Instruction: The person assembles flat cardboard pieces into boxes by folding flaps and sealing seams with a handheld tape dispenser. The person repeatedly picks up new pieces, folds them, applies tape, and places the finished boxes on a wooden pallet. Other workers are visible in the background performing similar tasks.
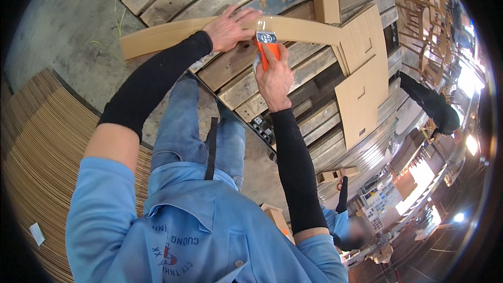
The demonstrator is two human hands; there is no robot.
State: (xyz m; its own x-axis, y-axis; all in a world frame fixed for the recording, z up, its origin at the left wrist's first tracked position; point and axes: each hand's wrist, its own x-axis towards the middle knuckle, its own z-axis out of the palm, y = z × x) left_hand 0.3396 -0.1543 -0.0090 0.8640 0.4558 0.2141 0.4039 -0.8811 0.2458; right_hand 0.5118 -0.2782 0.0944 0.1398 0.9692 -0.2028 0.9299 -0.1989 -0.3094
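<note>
A long brown cardboard strip [173, 34] lies across the wooden slats, curving with the lens. On it rests my left hand [234, 28], fingers stretched out and slightly spread. My right hand [275, 81] grips an orange tape dispenser [268, 55], its metal-coloured head against the strip just right of my left fingertips. A piece of clear tape [263, 22] shines on the cardboard at that spot. To the right, the strip's end meets flat, die-cut cardboard sheets [361, 86] with slots. My fingers partly hide the dispenser's roll.
The slatted wooden platform [230, 71] stands before me. A tall stack of flat cardboard [68, 141] fills the left. Another cardboard piece [326, 0] stands at the far side. Wooden chairs [422, 26] crowd the far right. Two people work nearby, one in black [437, 107], one in blue [338, 222].
</note>
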